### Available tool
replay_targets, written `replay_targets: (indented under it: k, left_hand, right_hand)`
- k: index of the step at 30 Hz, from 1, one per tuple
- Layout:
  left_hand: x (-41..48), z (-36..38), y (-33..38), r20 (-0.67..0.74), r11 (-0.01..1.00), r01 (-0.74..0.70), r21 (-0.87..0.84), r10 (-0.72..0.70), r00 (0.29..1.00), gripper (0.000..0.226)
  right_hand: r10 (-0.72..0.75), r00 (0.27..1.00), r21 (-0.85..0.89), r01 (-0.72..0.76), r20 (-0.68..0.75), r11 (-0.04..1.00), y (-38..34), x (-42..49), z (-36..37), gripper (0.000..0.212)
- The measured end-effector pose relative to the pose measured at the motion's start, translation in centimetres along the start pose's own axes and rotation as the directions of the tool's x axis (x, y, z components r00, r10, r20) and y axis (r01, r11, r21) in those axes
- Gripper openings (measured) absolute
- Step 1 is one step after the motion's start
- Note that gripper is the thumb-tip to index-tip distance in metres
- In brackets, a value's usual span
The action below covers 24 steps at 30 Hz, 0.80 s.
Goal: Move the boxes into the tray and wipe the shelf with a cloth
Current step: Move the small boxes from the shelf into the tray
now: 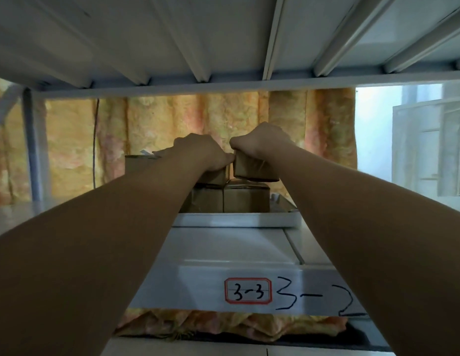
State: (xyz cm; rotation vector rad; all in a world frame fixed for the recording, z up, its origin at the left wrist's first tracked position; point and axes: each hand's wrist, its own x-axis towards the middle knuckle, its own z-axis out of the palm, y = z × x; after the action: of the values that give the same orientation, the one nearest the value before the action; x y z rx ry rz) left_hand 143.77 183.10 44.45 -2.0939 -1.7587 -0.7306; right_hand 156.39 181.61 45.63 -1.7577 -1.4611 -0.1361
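Observation:
A metal tray (236,219) sits on the white shelf (223,250), toward the back. Two brown cardboard boxes (245,199) stand side by side in it. My left hand (200,152) grips a brown box (213,177) resting on top of the left one. My right hand (262,142) grips another brown box (254,168), held tilted just above the right one. Another cardboard box (136,163) stands behind my left forearm, left of the tray, partly hidden. No cloth is in view.
The upper shelf's underside (223,42) hangs low over my hands. A yellow-orange curtain (159,124) hangs behind the shelf. A steel upright (31,145) stands at the left. The shelf's front beam carries a label "3-3" (248,290). A window (429,145) is at the right.

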Motion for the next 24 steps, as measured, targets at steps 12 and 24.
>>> replay_targets:
  k: [12, 24]
  left_hand:
    - [-0.3, -2.1, -0.6, 0.247, 0.998, -0.042, -0.045, 0.052, 0.968, 0.07]
    - [-0.9, -2.0, -2.0, 0.316, 0.982, -0.182, 0.045, 0.159, 0.935, 0.08]
  right_hand:
    - [-0.043, 0.997, 0.056, 0.039, 0.069, 0.998, 2.0, 1.2, 0.7, 0.052]
    - [-0.206, 0.963, 0.161, 0.178, 0.174, 0.971, 3.8, 1.2, 1.0, 0.05]
